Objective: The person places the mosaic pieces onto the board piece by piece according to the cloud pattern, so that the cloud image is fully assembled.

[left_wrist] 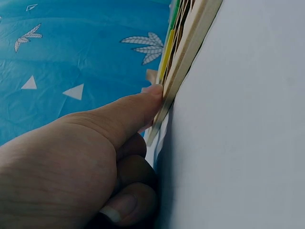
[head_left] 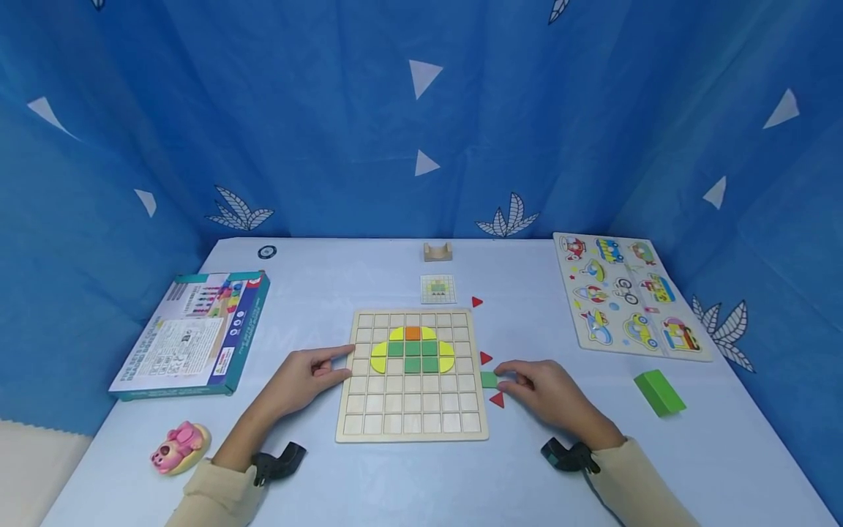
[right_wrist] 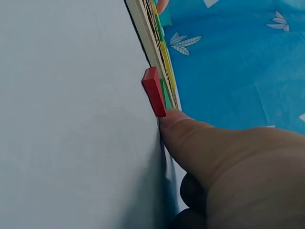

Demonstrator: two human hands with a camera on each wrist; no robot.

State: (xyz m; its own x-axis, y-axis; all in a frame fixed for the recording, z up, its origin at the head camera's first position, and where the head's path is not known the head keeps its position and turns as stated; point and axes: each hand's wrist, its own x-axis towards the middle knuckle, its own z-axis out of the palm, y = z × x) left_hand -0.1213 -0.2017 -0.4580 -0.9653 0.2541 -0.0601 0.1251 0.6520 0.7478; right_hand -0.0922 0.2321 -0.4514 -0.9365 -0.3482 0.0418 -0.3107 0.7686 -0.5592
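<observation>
A square wooden grid board (head_left: 412, 424) lies in the middle of the white table. Yellow curved pieces (head_left: 446, 356), several green squares (head_left: 412, 364) and one orange square (head_left: 412, 333) fill cells in its upper half. My left hand (head_left: 304, 380) touches the board's left edge with its index finger and thumb. In the left wrist view, the thumb (left_wrist: 138, 107) rests against the wooden side, with other fingers curled below. Just off the right edge, my right hand (head_left: 543, 391) pinches a green square tile (head_left: 489, 380). Red triangles (head_left: 486, 358) lie beside that tile.
Behind the board are a small pattern card (head_left: 437, 289) and a wooden stand (head_left: 437, 252). A boxed set (head_left: 187, 333) and a pink bear figure (head_left: 180, 448) lie left. Right are a picture puzzle board (head_left: 628, 296) and a green block (head_left: 659, 393).
</observation>
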